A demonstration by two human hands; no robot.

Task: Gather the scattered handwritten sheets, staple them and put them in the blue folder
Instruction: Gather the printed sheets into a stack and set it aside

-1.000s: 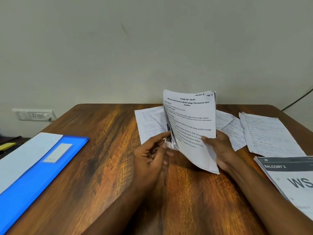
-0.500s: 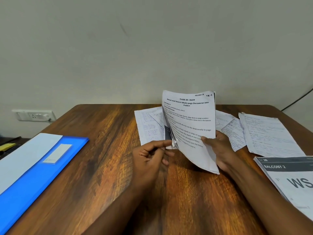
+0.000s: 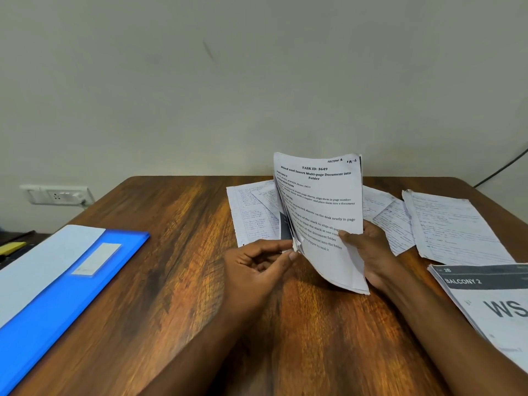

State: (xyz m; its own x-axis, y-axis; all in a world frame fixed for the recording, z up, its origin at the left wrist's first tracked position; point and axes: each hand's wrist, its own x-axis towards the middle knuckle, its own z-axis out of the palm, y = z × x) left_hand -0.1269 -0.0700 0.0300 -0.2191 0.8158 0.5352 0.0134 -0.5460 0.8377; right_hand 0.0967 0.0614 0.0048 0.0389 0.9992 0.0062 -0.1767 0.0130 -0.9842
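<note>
Head view: printed stack gripped by right hand, left hand pinching its edge; blue folder apart.

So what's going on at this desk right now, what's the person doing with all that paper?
A person holds a printed task packet upright above the wooden desk. The right hand grips its right edge; the left hand pinches its lower left corner. Handwritten sheets lie scattered behind, not yet gathered. The blue folder lies at the left, untouched.
</note>
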